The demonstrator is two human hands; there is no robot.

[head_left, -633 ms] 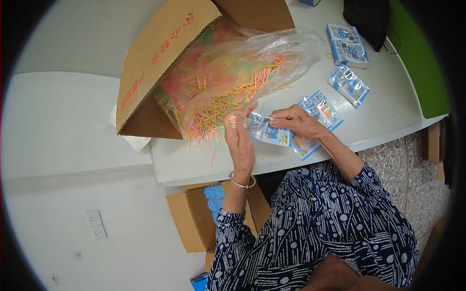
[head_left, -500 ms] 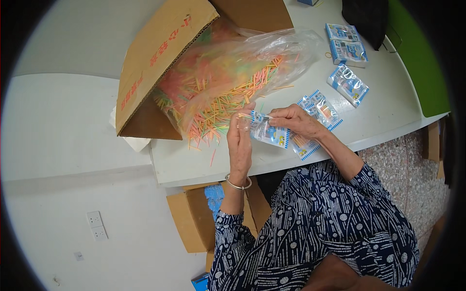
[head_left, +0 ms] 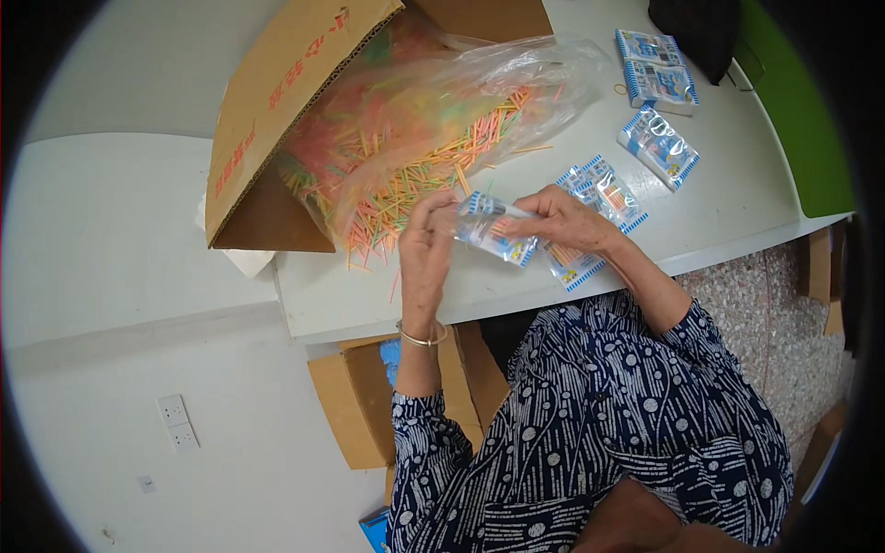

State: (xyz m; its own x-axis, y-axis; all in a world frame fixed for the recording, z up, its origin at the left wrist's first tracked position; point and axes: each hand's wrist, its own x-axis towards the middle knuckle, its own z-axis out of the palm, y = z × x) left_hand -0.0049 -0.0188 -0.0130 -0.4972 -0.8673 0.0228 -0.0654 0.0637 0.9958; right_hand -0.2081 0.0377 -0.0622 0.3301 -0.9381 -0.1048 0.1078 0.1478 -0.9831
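Clear plastic with blue-and-white print forms a small flat packet, held above a white tabletop near its front edge. The right hand pinches its right end between thumb and fingers. The left hand, with a silvery bangle at the wrist, curls its fingers at the left end; blur hides whether they grip. Beyond lie thin pink, yellow and green sticks, heaped at a transparent plastic bag reaching from a brown cardboard box.
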